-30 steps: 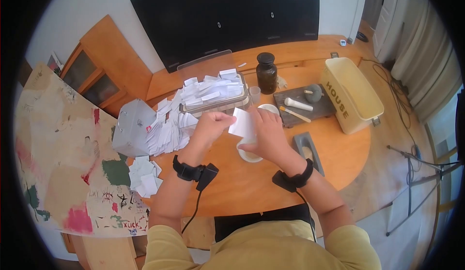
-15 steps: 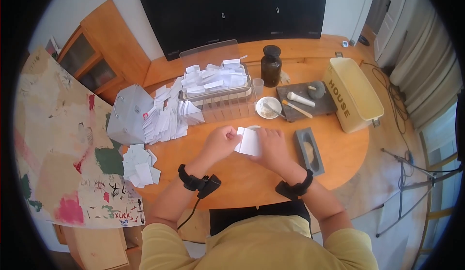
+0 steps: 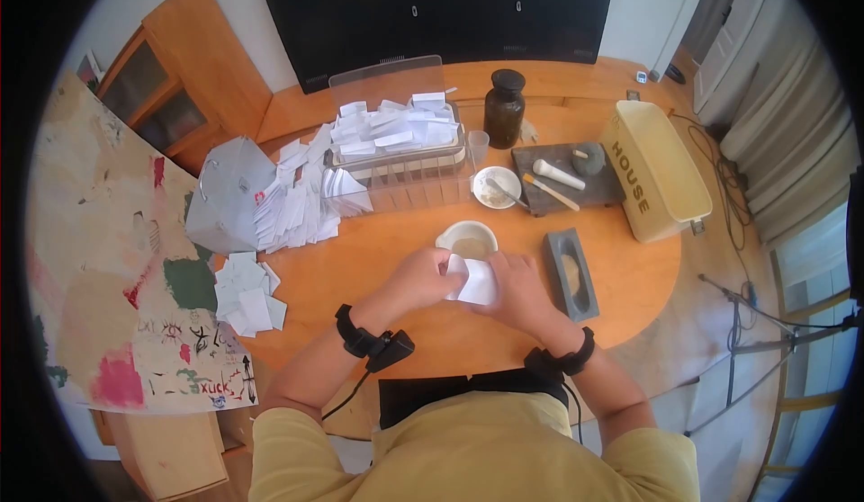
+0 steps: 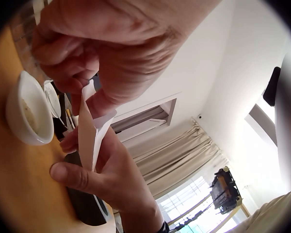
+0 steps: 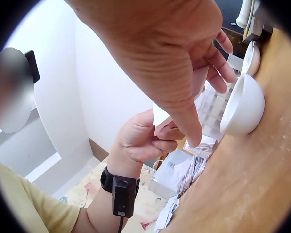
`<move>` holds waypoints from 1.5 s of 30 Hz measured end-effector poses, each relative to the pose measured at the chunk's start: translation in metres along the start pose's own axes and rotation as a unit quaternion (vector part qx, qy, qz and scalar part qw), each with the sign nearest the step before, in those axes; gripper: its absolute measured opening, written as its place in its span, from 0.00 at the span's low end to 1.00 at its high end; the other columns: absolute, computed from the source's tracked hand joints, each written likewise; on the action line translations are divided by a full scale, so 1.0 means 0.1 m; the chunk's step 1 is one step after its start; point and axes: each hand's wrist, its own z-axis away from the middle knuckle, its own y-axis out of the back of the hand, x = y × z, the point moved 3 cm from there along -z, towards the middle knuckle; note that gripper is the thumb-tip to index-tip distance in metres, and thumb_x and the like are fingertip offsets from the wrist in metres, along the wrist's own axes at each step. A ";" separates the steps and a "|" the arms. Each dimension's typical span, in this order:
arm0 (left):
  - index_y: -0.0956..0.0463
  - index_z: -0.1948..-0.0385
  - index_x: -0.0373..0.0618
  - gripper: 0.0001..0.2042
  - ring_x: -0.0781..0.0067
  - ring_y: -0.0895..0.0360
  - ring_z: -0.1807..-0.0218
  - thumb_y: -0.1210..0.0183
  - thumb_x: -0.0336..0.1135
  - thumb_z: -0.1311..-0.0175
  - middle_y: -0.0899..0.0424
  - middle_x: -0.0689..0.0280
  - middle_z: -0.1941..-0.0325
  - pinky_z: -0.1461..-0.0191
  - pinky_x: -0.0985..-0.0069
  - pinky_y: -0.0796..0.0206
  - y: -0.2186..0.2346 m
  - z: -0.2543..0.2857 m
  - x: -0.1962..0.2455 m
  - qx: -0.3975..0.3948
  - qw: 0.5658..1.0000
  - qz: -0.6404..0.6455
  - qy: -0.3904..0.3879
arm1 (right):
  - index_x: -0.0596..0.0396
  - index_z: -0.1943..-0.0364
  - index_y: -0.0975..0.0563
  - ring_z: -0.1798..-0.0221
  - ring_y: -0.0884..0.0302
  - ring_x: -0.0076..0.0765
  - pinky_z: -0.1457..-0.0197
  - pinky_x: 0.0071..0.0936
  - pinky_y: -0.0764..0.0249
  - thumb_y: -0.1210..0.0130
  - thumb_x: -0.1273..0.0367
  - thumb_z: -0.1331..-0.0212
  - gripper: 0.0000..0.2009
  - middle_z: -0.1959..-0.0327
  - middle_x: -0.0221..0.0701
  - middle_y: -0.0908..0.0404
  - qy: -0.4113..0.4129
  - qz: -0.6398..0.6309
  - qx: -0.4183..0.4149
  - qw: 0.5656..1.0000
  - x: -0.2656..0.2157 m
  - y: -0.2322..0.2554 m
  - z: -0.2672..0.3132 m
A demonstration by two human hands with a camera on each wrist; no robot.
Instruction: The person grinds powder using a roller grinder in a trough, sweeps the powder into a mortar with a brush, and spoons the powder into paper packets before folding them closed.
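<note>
Both hands hold a small white paper packet, its layers parted in the left wrist view. My left hand pinches its left edge between thumb and curled fingers. On the other side, my right hand grips the packet between thumb and fingers. Just beyond the hands stands a white bowl with pale beige powder in it. Behind that bowl, a smaller white dish contains a little of something pale, with a spoon resting in it.
Heaped white packets fill a clear box at the back; more packets spill beside a metal box. To the right lie a grey trough, a dark board with a pestle and brush, a brown jar and a cream bin.
Both hands have drawn toward the body with the packet, lower in the head view, uncovering the bowl and the dish. The packet has tilted and its layers have parted.
</note>
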 end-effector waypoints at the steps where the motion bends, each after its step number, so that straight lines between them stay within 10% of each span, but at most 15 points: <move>1: 0.21 0.65 0.38 0.12 0.76 0.25 0.74 0.38 0.38 0.44 0.20 0.67 0.74 0.68 0.77 0.33 -0.04 0.05 0.02 -0.008 1.000 -0.006 0.010 | 0.55 0.53 0.31 0.54 0.25 0.48 0.47 0.41 0.37 0.26 0.58 0.67 0.34 0.60 0.39 0.22 0.001 -0.008 -0.010 1.000 0.01 0.00 0.04; 9: 0.22 0.68 0.41 0.12 0.84 0.31 0.73 0.35 0.41 0.41 0.23 0.73 0.73 0.70 0.82 0.37 -0.19 0.17 -0.17 -0.001 0.998 0.068 0.003 | 0.53 0.52 0.30 0.53 0.25 0.47 0.48 0.40 0.36 0.26 0.59 0.66 0.34 0.58 0.39 0.23 -0.029 -0.001 -0.099 0.995 0.00 0.19 0.13; 15: 0.23 0.70 0.39 0.16 0.79 0.27 0.74 0.36 0.46 0.42 0.23 0.68 0.75 0.71 0.78 0.34 0.18 0.30 -0.33 0.152 0.987 0.044 0.006 | 0.52 0.59 0.30 0.54 0.26 0.44 0.48 0.38 0.36 0.27 0.61 0.66 0.28 0.61 0.36 0.25 -0.012 0.221 -0.077 0.972 0.20 0.46 -0.23; 24: 0.22 0.70 0.39 0.13 0.82 0.29 0.73 0.36 0.41 0.41 0.24 0.71 0.75 0.70 0.80 0.35 0.18 0.55 -0.73 0.193 0.971 0.134 0.028 | 0.52 0.64 0.26 0.55 0.27 0.35 0.47 0.31 0.38 0.40 0.71 0.56 0.12 0.65 0.31 0.24 0.188 0.445 -0.133 0.865 -0.02 0.35 -0.83; 39: 0.23 0.69 0.39 0.14 0.80 0.28 0.75 0.37 0.43 0.41 0.23 0.69 0.74 0.72 0.80 0.34 0.15 0.66 -0.76 0.181 0.969 0.166 0.041 | 0.50 0.62 0.22 0.50 0.28 0.33 0.41 0.35 0.42 0.43 0.65 0.49 0.11 0.62 0.28 0.23 0.272 0.581 -0.218 0.736 -0.21 0.07 -1.00; 45: 0.23 0.69 0.39 0.14 0.80 0.28 0.74 0.37 0.43 0.41 0.23 0.69 0.74 0.71 0.80 0.34 0.14 0.66 -0.80 0.186 0.969 0.162 0.031 | 0.50 0.68 0.23 0.56 0.28 0.32 0.45 0.30 0.41 0.45 0.69 0.50 0.05 0.66 0.28 0.24 0.282 0.565 -0.194 0.751 -0.23 0.10 -0.99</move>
